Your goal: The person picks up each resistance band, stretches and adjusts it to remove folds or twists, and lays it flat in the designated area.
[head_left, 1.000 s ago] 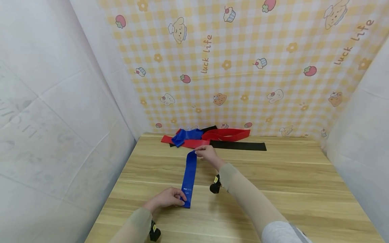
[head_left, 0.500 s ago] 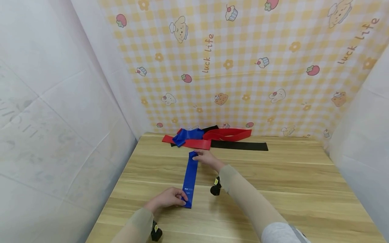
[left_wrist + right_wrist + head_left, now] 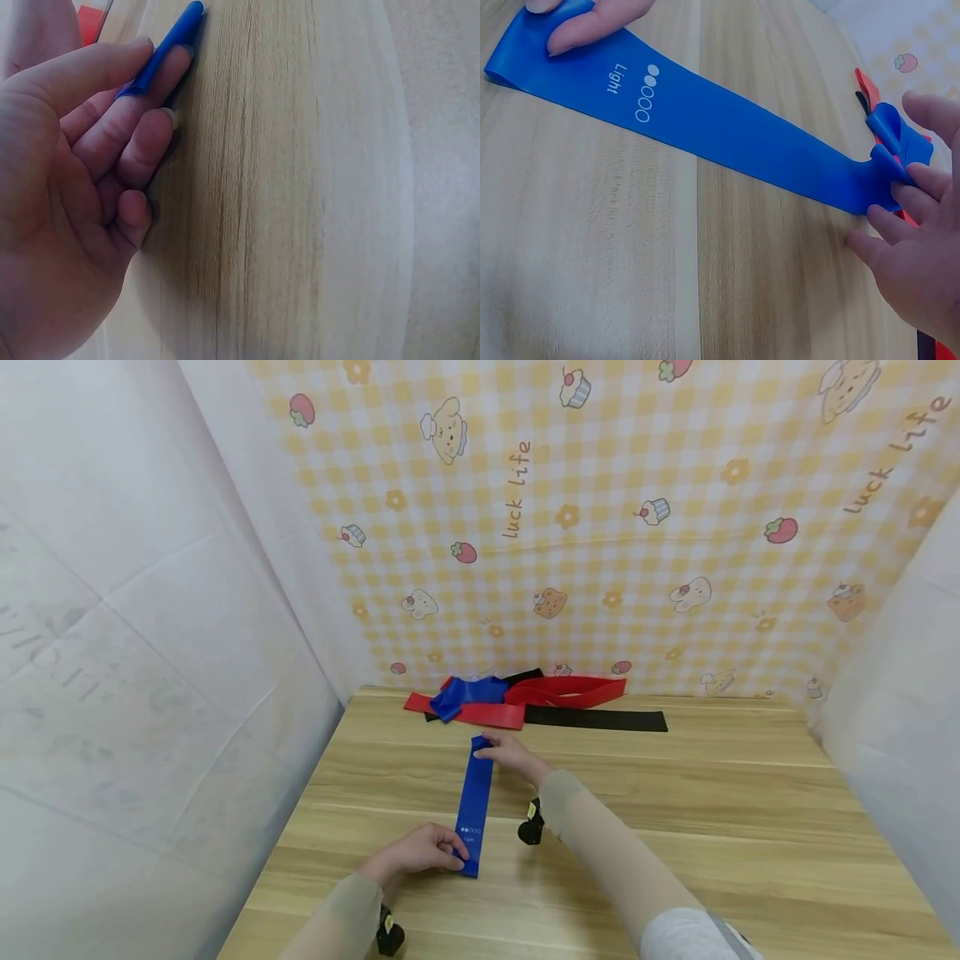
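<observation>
A blue resistance band (image 3: 476, 793), printed "Light", lies lengthwise on the table as a flat loop. At its near end my left hand (image 3: 423, 850) pinches the edge between thumb and finger; the left wrist view shows the blue strip (image 3: 161, 56) edge-on in that pinch. My right hand (image 3: 517, 755) is at the far end of the band. In the right wrist view the fingers (image 3: 896, 229) reach out loosely against the curled-up end, not wrapped round it. Part of that end is hidden by the hand.
Behind the band lies a loose pile: a crumpled blue band (image 3: 471, 695), red bands (image 3: 566, 693) and black bands (image 3: 600, 718). A checked curtain (image 3: 562, 560) stands at the table's (image 3: 675, 827) back edge, with white cloth (image 3: 172, 610) at the sides.
My right hand has brought the band's far end down to the table and loosened its hold on it. The band now lies flatter. My left hand keeps its place at the near end.
</observation>
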### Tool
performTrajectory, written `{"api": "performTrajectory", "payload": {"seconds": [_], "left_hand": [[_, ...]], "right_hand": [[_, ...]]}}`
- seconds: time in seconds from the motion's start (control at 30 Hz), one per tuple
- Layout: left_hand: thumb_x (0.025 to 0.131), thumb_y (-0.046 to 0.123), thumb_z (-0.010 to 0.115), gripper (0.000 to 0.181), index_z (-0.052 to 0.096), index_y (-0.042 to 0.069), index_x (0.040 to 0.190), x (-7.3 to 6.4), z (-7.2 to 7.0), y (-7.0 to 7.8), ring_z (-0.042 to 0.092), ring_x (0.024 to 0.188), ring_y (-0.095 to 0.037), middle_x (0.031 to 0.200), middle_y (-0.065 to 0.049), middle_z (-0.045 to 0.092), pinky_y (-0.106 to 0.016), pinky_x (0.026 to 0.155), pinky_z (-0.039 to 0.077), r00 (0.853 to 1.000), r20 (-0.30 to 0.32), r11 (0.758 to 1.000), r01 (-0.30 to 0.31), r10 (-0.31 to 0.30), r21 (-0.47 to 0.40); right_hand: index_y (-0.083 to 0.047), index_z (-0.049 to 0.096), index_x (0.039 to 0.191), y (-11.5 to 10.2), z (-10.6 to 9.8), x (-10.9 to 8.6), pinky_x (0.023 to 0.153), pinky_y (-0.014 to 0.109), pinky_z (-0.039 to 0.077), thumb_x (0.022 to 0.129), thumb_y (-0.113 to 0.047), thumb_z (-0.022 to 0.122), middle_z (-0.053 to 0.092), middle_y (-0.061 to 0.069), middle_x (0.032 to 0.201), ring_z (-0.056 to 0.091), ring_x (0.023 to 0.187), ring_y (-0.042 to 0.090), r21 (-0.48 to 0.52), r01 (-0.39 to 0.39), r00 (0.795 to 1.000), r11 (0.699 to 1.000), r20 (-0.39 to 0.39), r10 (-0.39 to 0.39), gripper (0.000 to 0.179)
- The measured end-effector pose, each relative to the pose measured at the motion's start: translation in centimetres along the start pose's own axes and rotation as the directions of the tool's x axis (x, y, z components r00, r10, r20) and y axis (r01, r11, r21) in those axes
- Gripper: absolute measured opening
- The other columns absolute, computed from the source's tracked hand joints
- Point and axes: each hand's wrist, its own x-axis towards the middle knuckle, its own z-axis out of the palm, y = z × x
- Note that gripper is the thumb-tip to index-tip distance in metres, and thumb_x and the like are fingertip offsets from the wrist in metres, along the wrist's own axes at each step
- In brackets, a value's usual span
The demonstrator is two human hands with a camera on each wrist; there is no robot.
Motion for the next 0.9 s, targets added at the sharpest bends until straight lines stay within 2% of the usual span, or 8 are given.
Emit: {"api": "performTrajectory", "payload": {"seconds": [0.33,0.5,0.63,0.77,0.9], "left_hand": [[0.088,0.015,0.071,0.006,0.073,0.014,0.093,0.1,-0.1,-0.2,0.045,0.056,-0.011,0.064,0.005,0.056,-0.023,0.054,0.035,0.999,0.037,1.000,-0.002,0.002,0.014],[0.088,0.015,0.071,0.006,0.073,0.013,0.093,0.1,-0.1,-0.1,0.045,0.056,-0.011,0.065,0.005,0.056,-0.023,0.054,0.035,0.999,0.038,1.000,0.004,-0.005,0.016],[0.088,0.014,0.071,0.005,0.072,0.013,0.093,0.1,-0.1,-0.1,0.045,0.057,-0.011,0.065,0.004,0.056,-0.023,0.054,0.035,0.999,0.037,1.000,0.009,-0.009,0.004],[0.088,0.013,0.070,0.005,0.072,0.012,0.093,0.1,0.0,-0.1,0.046,0.057,-0.011,0.066,0.005,0.057,-0.023,0.055,0.036,0.999,0.040,1.000,0.001,-0.001,-0.006],[0.088,0.013,0.070,0.005,0.072,0.012,0.093,0.2,0.0,-0.2,0.045,0.057,-0.010,0.065,0.005,0.057,-0.022,0.054,0.036,0.999,0.041,1.000,-0.009,0.009,0.002]], "right_hand": [[0.001,0.029,0.149,0.0,0.1,-0.8,0.111,0.048,0.028,0.097,-0.022,0.059,0.031,0.018,0.154,0.028,0.141,0.034,-0.025,-0.018,0.998,1.000,0.060,0.019,0.065],[-0.005,0.029,0.151,0.0,0.3,-1.0,0.111,0.050,0.027,0.097,-0.024,0.059,0.029,0.016,0.155,0.026,0.142,0.034,-0.085,-0.002,0.997,0.996,0.078,0.009,0.065],[-0.006,0.033,0.150,0.2,0.5,-1.1,0.111,0.050,0.025,0.098,-0.028,0.057,0.031,0.015,0.154,0.025,0.142,0.034,-0.149,-0.034,0.995,0.988,0.086,0.048,0.061],[-0.008,0.045,0.145,0.3,0.6,-1.3,0.112,0.050,0.023,0.099,-0.032,0.055,0.033,0.013,0.154,0.025,0.142,0.034,-0.264,-0.055,0.992,0.963,0.097,0.083,0.052],[-0.008,0.054,0.138,0.5,1.0,-1.2,0.113,0.050,0.022,0.097,-0.029,0.058,0.033,0.013,0.154,0.025,0.142,0.034,-0.427,0.001,0.990,0.904,0.129,0.060,0.046]]}}
